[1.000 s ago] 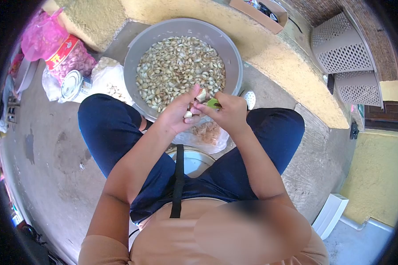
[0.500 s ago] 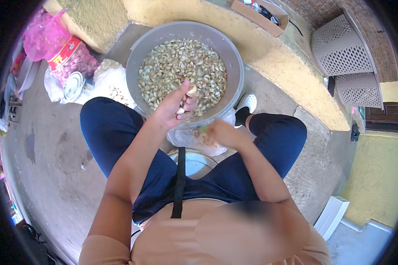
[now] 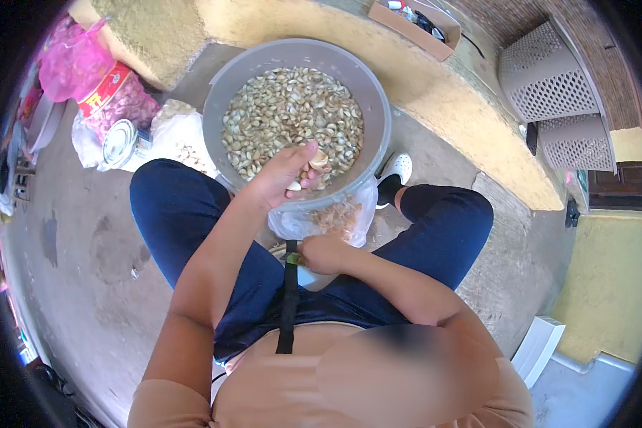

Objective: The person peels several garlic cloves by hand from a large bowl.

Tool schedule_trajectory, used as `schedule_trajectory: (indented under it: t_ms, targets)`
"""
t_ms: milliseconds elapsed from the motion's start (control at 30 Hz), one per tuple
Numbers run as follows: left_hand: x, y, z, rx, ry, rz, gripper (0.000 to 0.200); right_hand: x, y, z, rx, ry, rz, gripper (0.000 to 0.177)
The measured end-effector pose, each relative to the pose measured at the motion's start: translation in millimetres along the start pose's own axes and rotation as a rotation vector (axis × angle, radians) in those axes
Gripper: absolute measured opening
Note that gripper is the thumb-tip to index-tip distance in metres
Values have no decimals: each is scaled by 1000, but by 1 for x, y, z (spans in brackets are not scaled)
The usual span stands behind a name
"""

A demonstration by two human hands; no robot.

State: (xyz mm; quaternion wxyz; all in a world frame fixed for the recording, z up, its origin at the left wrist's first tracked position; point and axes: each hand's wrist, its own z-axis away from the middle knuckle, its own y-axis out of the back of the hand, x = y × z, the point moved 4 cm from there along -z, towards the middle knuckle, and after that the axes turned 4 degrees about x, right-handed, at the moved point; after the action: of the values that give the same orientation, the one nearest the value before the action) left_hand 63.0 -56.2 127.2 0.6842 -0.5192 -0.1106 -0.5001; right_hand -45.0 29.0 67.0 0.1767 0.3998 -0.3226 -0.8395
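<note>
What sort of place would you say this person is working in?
Probably a home's outdoor yard or porch used for food preparation: a bare concrete floor, a rough yellow plastered ledge, and a large grey basin of garlic cloves.

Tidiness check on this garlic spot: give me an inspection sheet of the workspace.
Surface: stained concrete floor.
Job's things: grey basin full of garlic cloves; clear bag of skins beside it.
Clutter: pink bag, tin, white bag at left.
Hands: left hand holds garlic cloves over the basin; right hand, low, grips a green item.
Cables: nothing seen.
Surroundings: yellow ledge, lattice baskets.
</note>
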Motion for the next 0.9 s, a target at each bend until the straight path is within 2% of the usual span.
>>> schedule_trajectory:
  t_ms: [67, 167, 467, 567, 633, 700, 767, 867, 900]
  targets:
    - [1, -1, 1, 3, -8, 19, 43, 0, -14, -8, -65, 1, -73, 23]
    - [2, 0, 3, -8, -13, 37, 43, 4, -23, -10, -171, -135, -34, 24]
    - [2, -1, 5, -19, -8, 39, 36, 12, -7, -3, -140, -235, 35, 38]
    - [2, 1, 3, -20, -6, 49, 34, 28, 2, -10, -90, -253, 104, 35]
    - [1, 3, 3, -14, -13, 24, 32, 54, 33, -15, 82, -332, 16, 38]
    - [2, 2, 3, -7, -19, -34, 30, 88, 74, -8, 369, -328, -418, 38]
    - [0, 2, 1, 83, -19, -201, 30, 76, 114, 9, 433, -370, -951, 33]
    - [-3, 3, -6, 155, -46, -431, 30, 50, 120, 12, 381, -180, -1406, 30]
    - [-4, 5, -8, 173, -58, -505, 30, 50, 115, 8, 386, -109, -1455, 30]
